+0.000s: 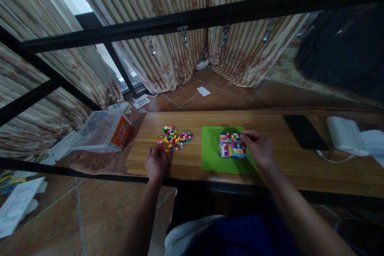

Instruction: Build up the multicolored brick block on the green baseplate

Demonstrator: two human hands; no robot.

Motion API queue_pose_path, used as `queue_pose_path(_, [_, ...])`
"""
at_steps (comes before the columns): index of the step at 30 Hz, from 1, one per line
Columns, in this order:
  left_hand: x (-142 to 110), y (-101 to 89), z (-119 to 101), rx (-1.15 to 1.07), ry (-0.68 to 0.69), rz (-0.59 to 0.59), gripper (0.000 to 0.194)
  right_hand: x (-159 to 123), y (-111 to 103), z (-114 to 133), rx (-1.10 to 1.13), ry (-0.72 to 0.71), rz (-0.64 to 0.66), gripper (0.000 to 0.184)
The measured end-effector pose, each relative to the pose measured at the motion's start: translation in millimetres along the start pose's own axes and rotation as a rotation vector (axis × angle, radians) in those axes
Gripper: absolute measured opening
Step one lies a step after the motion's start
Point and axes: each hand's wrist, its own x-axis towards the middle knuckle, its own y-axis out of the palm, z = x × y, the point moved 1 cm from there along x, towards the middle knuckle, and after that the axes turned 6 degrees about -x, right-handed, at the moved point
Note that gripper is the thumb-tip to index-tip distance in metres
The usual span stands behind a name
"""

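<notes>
A block built of small multicoloured toy bricks point(232, 145) stands on a green studded baseplate point(211, 162). At the block's upper right corner is my right hand point(258, 146), thumb and forefinger pinched together; whatever is between them is too small to make out. Left of the baseplate lies a loose pile of small coloured toy bricks point(175, 139) on the wooden tabletop point(186, 166). My left hand point(156, 163) rests at the pile's near left edge with its fingers curled in by the bricks. Those fingertips are partly hidden, so what they hold does not show.
A clear plastic bin point(99, 131) with an orange label lies left of the pile. To the right are a black phone point(306, 132), a white device point(345, 134) and a white cable point(336, 161). A black metal bar point(192, 21) crosses above the table's far side, before curtains.
</notes>
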Motion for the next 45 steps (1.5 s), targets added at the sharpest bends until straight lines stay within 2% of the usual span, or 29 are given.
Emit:
queue_pose_path(2, [-1,-0.1,-1,0.000,-0.012,0.008,0.019,-11,1,9,-0.026,-0.044,-0.073,0.029])
queue_pose_path(4, [-1,0.2,-1,0.000,-0.023,0.013,0.020,-26,5,21,-0.044,-0.108,-0.084,0.026])
queue_pose_path(6, [-2,0.8,0,-0.006,-0.027,0.016,0.020,-42,14,35,-0.043,-0.198,0.012,0.024])
queue_pose_path(9, [-2,1.9,1,-0.016,-0.024,0.014,0.021,-67,37,52,-0.068,-0.355,0.252,0.021])
queue_pose_path(13, [-2,2.9,2,-0.020,-0.027,0.017,0.021,-91,76,53,-0.122,-0.440,0.482,0.022])
queue_pose_path(19, [-3,4.1,2,-0.031,-0.029,0.018,0.021,-90,124,42,-0.274,-0.533,0.547,0.025])
queue_pose_path(26, [-5,3.9,1,-0.051,-0.018,0.008,0.021,-80,161,46,-0.434,-0.618,0.554,0.029])
queue_pose_path(32, [-5,4.5,1,-0.049,-0.036,0.029,0.020,-76,172,42,-0.476,-0.629,0.563,0.025])
queue_pose_path(45, [-5,4.4,1,-0.027,-0.032,0.020,0.020,-81,165,39,-0.436,-0.628,0.540,0.021])
